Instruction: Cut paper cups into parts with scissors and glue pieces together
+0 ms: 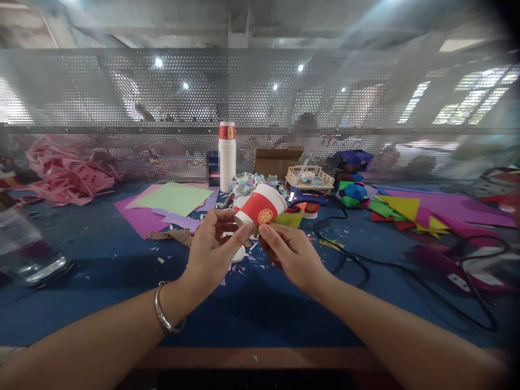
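A red and white paper cup (pixel 262 206) with a gold round emblem is held tilted above the blue table (pixel 252 309), its open mouth facing up and away from me. My left hand (pixel 213 246) grips its lower end with thumb and fingers. My right hand (pixel 290 254) pinches the cup's base from the right side. A silver bangle (pixel 164 317) sits on my left wrist. Small paper scraps (pixel 239 260) lie on the table just below the hands.
A tall stack of paper cups (pixel 227 156) stands behind. Green and purple paper sheets (pixel 170 203) lie at left, coloured paper triangles (pixel 402 211) at right. Black cables (pixel 365 260) loop at right. A clear bottle (pixel 24 244) lies far left. A mesh screen (pixel 260 108) backs the table.
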`<control>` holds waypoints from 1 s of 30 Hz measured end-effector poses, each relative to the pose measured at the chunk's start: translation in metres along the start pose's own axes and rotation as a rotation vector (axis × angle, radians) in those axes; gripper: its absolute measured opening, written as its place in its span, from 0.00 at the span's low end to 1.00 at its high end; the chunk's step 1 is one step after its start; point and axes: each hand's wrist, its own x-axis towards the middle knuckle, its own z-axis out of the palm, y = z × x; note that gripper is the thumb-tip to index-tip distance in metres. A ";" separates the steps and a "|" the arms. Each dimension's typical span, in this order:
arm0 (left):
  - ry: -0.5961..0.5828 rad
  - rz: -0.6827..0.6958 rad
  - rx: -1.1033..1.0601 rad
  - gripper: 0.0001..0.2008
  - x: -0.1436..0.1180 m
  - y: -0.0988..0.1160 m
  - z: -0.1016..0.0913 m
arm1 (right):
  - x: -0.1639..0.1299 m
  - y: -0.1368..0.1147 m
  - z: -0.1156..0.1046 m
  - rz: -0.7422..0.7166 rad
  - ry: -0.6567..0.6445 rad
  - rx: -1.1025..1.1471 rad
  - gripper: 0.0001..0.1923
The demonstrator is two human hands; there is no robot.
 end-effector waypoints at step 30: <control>-0.050 0.119 0.151 0.20 0.001 0.003 -0.005 | 0.001 0.002 0.002 0.050 -0.020 0.097 0.28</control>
